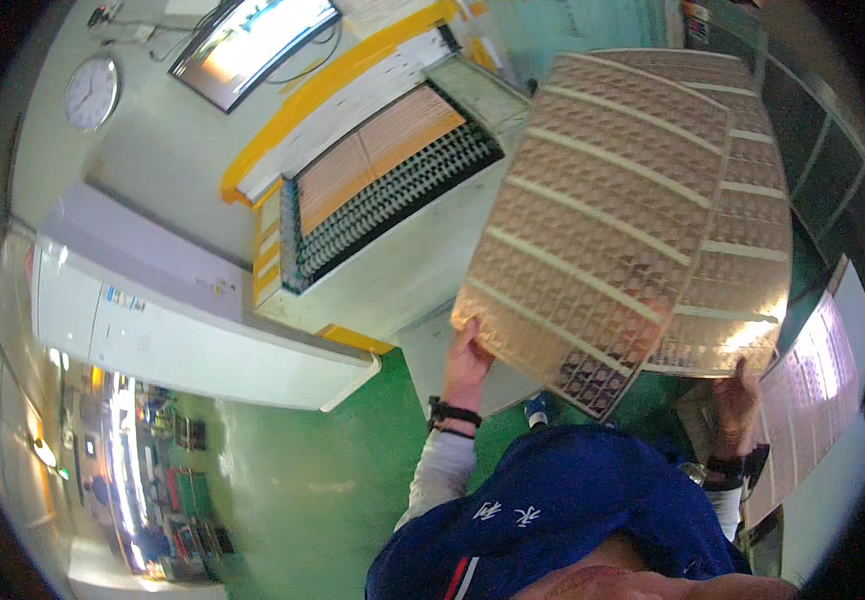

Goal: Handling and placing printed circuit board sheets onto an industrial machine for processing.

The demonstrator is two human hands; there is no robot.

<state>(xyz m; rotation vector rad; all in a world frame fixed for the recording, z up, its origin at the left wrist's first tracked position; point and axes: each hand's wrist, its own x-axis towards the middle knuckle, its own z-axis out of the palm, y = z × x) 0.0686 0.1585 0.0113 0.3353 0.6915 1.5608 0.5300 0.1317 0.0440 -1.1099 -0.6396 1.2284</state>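
Two large copper-coloured circuit board panels, patterned in rows with pale strips between, fan out in front of me. The left panel [592,215] overlaps the right panel [737,255] and hides part of it. My left hand [466,358] is closed on the left panel's near-left corner, thumb on top. At the right panel's near edge, my right hand [737,400] grips near the corner. Both panels are tilted and held off the floor. The fingers beneath them are hidden.
Ahead to the left stands a roller conveyor [402,210] carrying copper-coloured panels [377,160]. On a white surface at right lies another panel [807,400]. A tall white cabinet unit [192,330] stands left, above green floor [292,480]. A wall screen [252,45] hangs beyond.
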